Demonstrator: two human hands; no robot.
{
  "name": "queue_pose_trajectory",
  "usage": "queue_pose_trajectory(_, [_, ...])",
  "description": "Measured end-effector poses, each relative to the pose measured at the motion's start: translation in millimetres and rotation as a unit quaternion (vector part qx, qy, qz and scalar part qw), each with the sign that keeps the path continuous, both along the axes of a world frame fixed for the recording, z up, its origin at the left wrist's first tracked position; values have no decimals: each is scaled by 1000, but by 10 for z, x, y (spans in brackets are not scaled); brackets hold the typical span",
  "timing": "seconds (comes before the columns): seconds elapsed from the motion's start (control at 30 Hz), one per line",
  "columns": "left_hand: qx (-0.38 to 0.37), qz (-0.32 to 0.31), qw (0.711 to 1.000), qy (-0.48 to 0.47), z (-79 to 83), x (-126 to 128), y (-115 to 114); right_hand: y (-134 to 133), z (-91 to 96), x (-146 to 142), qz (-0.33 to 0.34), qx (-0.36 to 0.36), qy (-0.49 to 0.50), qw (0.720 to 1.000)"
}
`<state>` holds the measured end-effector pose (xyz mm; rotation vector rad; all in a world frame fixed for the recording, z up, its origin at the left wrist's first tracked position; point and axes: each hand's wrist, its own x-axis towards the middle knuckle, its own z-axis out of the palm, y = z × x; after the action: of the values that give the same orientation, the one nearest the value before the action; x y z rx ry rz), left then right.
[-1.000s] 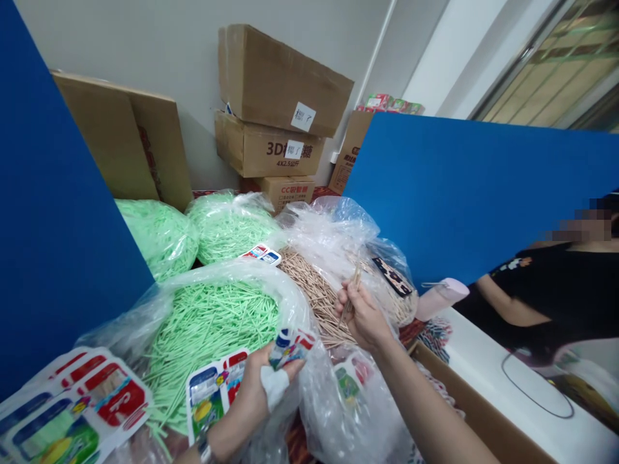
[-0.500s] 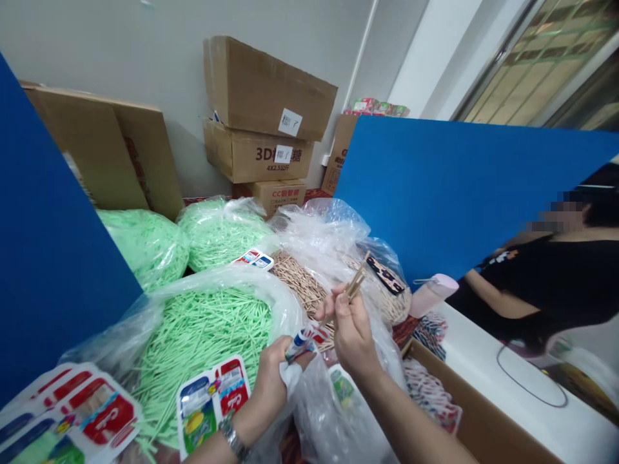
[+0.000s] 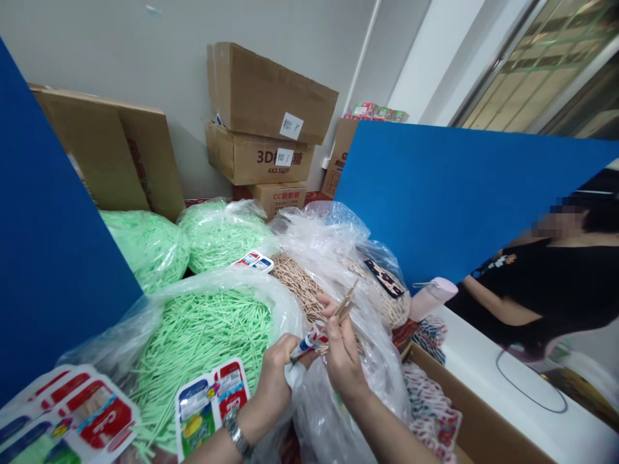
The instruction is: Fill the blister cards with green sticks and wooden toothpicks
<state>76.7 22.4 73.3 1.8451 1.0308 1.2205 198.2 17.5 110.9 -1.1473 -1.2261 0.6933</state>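
The right hand [image 3: 344, 357] pinches a small bundle of brown sticks [image 3: 345, 305] between thumb and fingers; the bundle's long axis runs diagonally, free tips pointing up, rightward and away from the wearer. The left hand [image 3: 278, 367] is closed around a curled printed packet [image 3: 305, 340] whose long axis slants the same way, its far end just beside the right fingers—contact cannot be determined. Both held items sit in front of the heap of brown sticks [image 3: 296, 278], which the right hand partly covers. A crumpled clear bag [image 3: 316, 412] lies below the hands. To the left, an open bag of green sticks [image 3: 207, 325] carries a printed card [image 3: 231, 390]. Beyond stand stacked cartons [image 3: 275, 90]; a blue panel [image 3: 435, 187] blocks the right rear—a pink bottle [image 3: 434, 298] lies tilted before it.
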Motion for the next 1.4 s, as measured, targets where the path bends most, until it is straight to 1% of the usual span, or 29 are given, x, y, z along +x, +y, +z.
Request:
queue_pose_trajectory(0.13, [23,-25,999,16,-13,-34,5,42,-24,68,18,-36,57,998])
queue_pose_trajectory(0.23, [29,-45,998,13,-31,-31,16,42,-17,86,12,-46,53,997])
queue_pose_trajectory(0.3, [24,-30,999,17,-33,-15,28,18,-14,91,10,-44,19,999])
queue_pose_trajectory(0.4, [22,-8,1000,20,-20,7,51,-24,-5,126,31,-37,-57,997])
queue_pose_trajectory(0.5, [24,-14,999,18,-4,14,78,-32,29,215,67,-31,-110,991])
queue_pose_trajectory(0.57, [28,-19,999,12,6,15,95,-12,68,290,89,-28,-113,989])
queue_pose_trajectory(0.67, [27,-22,999,0,21,20,111,23,136,383,91,10,-98,991])
queue_pose_trajectory(0.7, [23,-26,999,-3,25,21,114,28,156,404,91,27,-119,988])
queue_pose_trajectory(0.73, [18,-29,999,-8,26,20,115,27,173,419,101,41,-161,981])
queue_pose_trajectory(0.83, [-15,-32,999,-29,4,6,111,5,198,444,153,64,-312,936])
queue_pose_trajectory(0.87, [-40,-33,998,-46,-11,-2,107,-3,199,447,147,66,-327,931])
queue_pose_trajectory(0.93, [-104,-37,990,-89,-46,-23,94,-9,196,441,96,63,-302,947])
queue_pose_trajectory(0.97, [-133,-42,984,-109,-63,-37,88,-7,193,431,84,53,-292,951])
queue_pose_trajectory(1.0, [-156,-45,979,-126,-77,-52,82,0,190,416,92,44,-293,951])
queue_pose_trajectory(1.07, [-187,-43,970,-148,-97,-92,75,21,180,373,142,34,-319,936])
queue_pose_trajectory(1.1, [-201,-45,966,-158,-103,-118,73,35,171,348,156,31,-329,931])
queue_pose_trajectory(1.13, [-221,-52,957,-179,-105,-149,73,51,160,325,151,28,-328,932])
queue_pose_trajectory(1.17, [-244,-62,945,-208,-105,-187,71,69,147,303,132,24,-321,938])
queue_pose_trajectory(1.23, [-286,-81,916,-270,-96,-282,57,107,122,266,97,13,-308,946])
queue_pose_trajectory(1.27, [-302,-81,903,-294,-87,-339,41,126,113,245,93,8,-305,948])
queue_pose_trajectory(1.3, [-310,-72,898,-305,-76,-400,16,142,107,221,104,4,-304,947])
queue_pose_trajectory(1.33, [-306,-57,903,-298,-64,-464,-18,154,102,188,126,2,-304,944])
queue_pose_trajectory(1.4, [-275,-15,933,-233,-45,-586,-114,162,91,92,192,6,-311,931])
